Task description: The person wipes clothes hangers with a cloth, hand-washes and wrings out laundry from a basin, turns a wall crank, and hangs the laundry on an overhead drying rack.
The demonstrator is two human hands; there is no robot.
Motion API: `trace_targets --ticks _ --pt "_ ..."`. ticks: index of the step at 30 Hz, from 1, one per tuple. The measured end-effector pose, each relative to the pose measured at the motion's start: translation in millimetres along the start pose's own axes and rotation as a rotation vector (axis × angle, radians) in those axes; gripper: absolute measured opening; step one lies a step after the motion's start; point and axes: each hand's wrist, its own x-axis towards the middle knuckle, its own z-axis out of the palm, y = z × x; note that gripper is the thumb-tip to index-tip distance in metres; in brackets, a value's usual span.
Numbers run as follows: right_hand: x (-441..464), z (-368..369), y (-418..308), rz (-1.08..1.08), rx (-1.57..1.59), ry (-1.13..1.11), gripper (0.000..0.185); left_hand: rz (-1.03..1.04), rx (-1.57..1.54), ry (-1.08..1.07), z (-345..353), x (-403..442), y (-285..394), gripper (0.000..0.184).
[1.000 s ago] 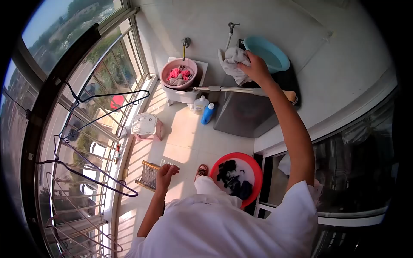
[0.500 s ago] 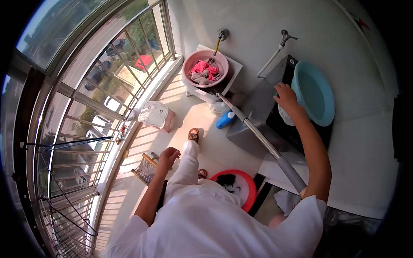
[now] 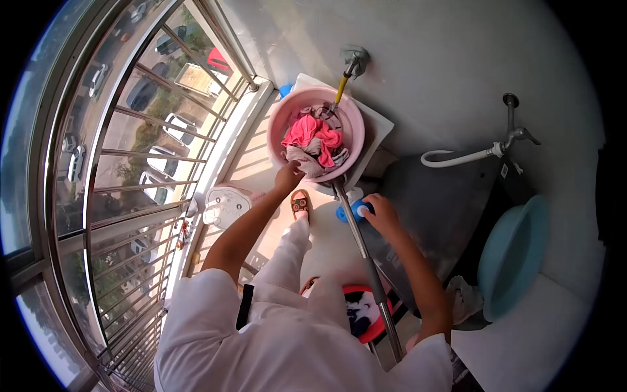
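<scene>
A pink basin [image 3: 358, 134] holding pink and greyish clothes [image 3: 313, 138] sits on the white sink [image 3: 382, 130] by the wall. My left hand [image 3: 289, 176] is at the basin's lower left edge, close to the clothes; whether its fingers hold cloth is too small to tell. My right hand [image 3: 381, 212] is just over the blue bottle [image 3: 346, 212], fingers curled, and contact with it is unclear. A metal pole [image 3: 358, 238] slants between my hands, its upper end near the basin's rim. Crumpled pale cloth [image 3: 462, 299] lies beside the light blue basin [image 3: 509, 258] at the right.
A yellow hose hangs from the tap [image 3: 356, 60] over the pink basin. Another tap [image 3: 516, 136] with a white hose is at the right. A small stool [image 3: 225, 206] stands left by the railing [image 3: 150, 153]. Behind the pole is a red basin [image 3: 385, 320] with dark clothes.
Both hands have moved: the left forward to the pink basin, the right away from the light blue basin to near the blue bottle. The right hand no longer holds the pale cloth. The view has shifted forward.
</scene>
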Motion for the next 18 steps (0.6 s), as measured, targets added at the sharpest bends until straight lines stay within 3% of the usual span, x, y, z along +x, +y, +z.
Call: trace_targets --ticks 3,4,11,12,15,16,18 --pt "71 45 31 0.164 0.371 0.07 0.024 0.133 0.198 0.055 10 85 -9 0.055" --pt "95 60 41 0.182 0.424 0.107 0.023 0.016 0.117 -0.052 4 105 5 0.065" --pt "263 122 126 0.248 0.46 0.297 0.02 0.162 0.372 0.047 41 206 2 0.083" --pt "288 127 134 0.242 0.435 0.32 0.02 0.184 0.356 0.162 56 214 -14 0.078" --pt "337 157 165 0.232 0.277 0.364 0.029 0.099 0.326 0.026 55 222 -27 0.065" --pt "351 161 169 0.181 0.185 0.396 0.034 0.138 0.331 0.063 52 222 -31 0.049" --pt "371 167 174 0.132 0.116 0.436 0.043 0.139 0.191 0.047 34 206 -31 0.043"
